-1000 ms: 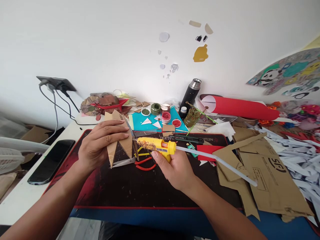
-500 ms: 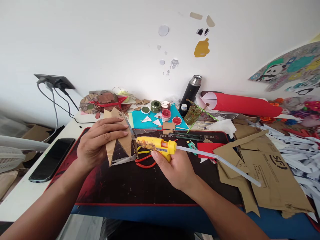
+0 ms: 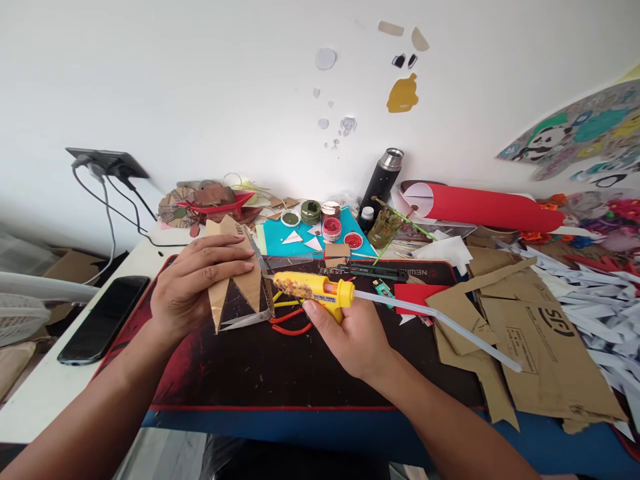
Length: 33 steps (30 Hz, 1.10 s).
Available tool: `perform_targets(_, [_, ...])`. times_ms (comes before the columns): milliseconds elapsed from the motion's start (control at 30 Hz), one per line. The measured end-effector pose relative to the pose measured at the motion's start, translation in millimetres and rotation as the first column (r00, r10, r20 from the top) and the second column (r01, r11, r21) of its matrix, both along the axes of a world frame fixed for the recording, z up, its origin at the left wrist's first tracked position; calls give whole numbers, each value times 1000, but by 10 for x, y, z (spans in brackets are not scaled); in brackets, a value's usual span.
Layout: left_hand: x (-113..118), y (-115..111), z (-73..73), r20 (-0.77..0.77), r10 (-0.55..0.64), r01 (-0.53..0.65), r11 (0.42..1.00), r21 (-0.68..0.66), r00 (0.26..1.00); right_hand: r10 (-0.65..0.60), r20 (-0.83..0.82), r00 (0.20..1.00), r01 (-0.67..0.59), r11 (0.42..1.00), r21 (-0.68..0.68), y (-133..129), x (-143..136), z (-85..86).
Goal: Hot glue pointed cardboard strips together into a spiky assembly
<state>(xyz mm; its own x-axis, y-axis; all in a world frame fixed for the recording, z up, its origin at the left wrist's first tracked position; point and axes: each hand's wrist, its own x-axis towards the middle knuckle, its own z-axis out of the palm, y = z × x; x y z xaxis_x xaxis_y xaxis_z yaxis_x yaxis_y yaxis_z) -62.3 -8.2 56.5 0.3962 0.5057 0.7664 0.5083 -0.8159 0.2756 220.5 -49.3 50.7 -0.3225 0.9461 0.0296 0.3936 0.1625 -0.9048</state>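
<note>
Nearer the table's [image 3: 33, 407] left edge than its right, over the mat [image 3: 350, 393], a toothed piece of cardboard [image 3: 249, 288] sits gripped under the left hand [image 3: 195, 280], four fingers close together and thumb hidden, while the right hand [image 3: 353, 340] wraps a yellow glue gun [image 3: 300, 287] aimed at its side. Its teeth are already cut; gluing seems partway, though I can't tell whether glue is flowing, and loose cardboard [image 3: 540, 360] lies apart, unjoined, toward the right edge.
</note>
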Motion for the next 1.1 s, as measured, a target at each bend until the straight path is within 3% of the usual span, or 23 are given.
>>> perform_targets(1100, [-77, 30, -42, 28, 38, -38, 999, -11, 999, 19, 0, 1000, -19, 999, 44, -35, 15, -12])
